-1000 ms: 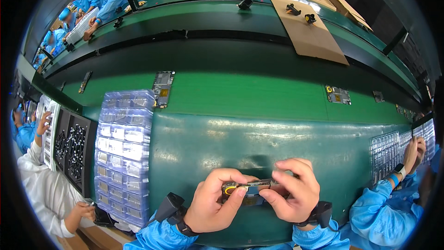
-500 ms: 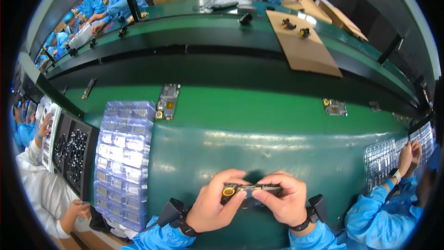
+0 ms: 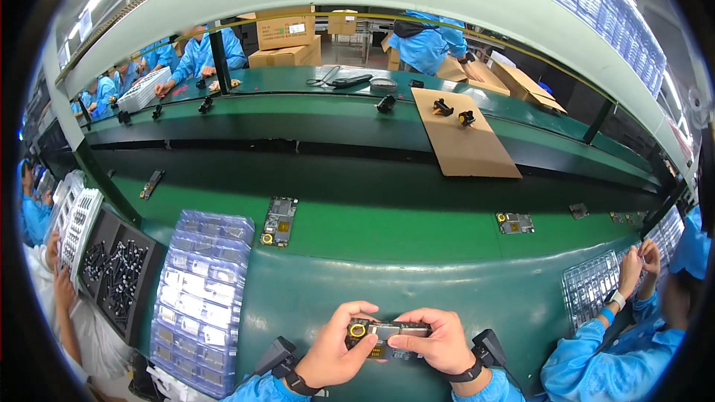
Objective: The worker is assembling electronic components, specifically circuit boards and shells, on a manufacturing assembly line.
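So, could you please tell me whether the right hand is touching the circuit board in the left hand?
Touching: the head view shows the right hand gripping the circuit board, thumb on its face.

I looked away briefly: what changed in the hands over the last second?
The circuit board has tipped from nearly edge-on to show more of its broad face. The right hand, its fingers lifted earlier, has closed on the board. The left hand still grips the yellow-ringed end.
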{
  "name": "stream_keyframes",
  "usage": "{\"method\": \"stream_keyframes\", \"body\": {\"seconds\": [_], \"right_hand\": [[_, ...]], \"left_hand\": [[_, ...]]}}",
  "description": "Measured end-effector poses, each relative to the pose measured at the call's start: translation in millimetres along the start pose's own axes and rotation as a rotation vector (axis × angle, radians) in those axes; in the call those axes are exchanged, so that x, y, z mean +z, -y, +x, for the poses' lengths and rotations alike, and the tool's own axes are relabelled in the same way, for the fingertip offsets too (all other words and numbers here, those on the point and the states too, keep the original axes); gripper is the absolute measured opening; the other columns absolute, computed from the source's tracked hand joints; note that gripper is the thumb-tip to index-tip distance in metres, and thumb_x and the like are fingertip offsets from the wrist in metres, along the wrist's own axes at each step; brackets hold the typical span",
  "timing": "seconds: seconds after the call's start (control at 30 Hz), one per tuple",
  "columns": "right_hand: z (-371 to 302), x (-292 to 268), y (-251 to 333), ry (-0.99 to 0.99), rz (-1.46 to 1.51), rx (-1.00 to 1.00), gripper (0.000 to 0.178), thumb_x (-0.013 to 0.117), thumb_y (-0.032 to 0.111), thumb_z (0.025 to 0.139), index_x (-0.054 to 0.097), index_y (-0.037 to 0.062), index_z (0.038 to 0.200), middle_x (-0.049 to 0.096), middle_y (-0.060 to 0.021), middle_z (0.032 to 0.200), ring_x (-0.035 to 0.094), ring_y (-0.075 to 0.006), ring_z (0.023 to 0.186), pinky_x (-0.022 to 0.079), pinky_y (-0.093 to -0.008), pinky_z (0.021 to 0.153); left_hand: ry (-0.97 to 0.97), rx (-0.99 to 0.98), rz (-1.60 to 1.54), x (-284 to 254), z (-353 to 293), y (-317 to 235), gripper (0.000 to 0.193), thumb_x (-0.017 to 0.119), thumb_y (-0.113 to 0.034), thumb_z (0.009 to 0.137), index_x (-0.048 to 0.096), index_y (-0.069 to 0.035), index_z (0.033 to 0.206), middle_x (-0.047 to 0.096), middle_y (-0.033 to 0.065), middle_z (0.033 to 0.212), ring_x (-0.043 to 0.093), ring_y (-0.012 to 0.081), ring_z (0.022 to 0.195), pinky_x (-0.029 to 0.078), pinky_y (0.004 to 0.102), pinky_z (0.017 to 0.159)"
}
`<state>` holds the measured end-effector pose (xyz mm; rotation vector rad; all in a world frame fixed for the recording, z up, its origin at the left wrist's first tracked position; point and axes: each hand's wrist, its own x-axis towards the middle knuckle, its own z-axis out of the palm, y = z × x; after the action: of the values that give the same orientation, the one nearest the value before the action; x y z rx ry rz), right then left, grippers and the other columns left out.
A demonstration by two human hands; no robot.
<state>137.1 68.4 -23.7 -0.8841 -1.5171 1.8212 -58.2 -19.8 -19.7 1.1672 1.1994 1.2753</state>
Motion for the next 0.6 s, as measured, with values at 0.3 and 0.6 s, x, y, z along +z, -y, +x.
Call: {"method": "stream_keyframes", "body": {"seconds": [0.3, 0.6], "right_hand": [[-1.0, -4.6, -6.7, -0.053, 0.001, -0.100, 0.026, 0.083, -0.002, 0.083, 0.075, -0.0018, 0.107, 0.077, -0.0066, 0.096, 0.070, -0.0086, 0.082, 0.057, -0.0242, 0.074], [-0.5, -19.9, -3.4, 0.234, 0.561, 0.055, 0.032, 0.063, -0.004, 0.095, 0.064, -0.0098, 0.127, 0.077, -0.0169, 0.102, 0.073, -0.0149, 0.088, 0.057, -0.0260, 0.076]], "left_hand": [[0.046, -0.073, -0.088, -4.0, -0.1, -10.4, 0.041, 0.058, 0.001, 0.099, 0.049, 0.000, 0.139, 0.064, 0.0099, 0.120, 0.061, 0.0142, 0.116, 0.048, 0.0282, 0.099], [0.104, -0.172, -0.440, -9.5, -4.5, -11.5, 0.045, 0.053, -0.007, 0.100, 0.046, 0.005, 0.143, 0.062, 0.0196, 0.132, 0.063, 0.0256, 0.123, 0.051, 0.0384, 0.106]]}}
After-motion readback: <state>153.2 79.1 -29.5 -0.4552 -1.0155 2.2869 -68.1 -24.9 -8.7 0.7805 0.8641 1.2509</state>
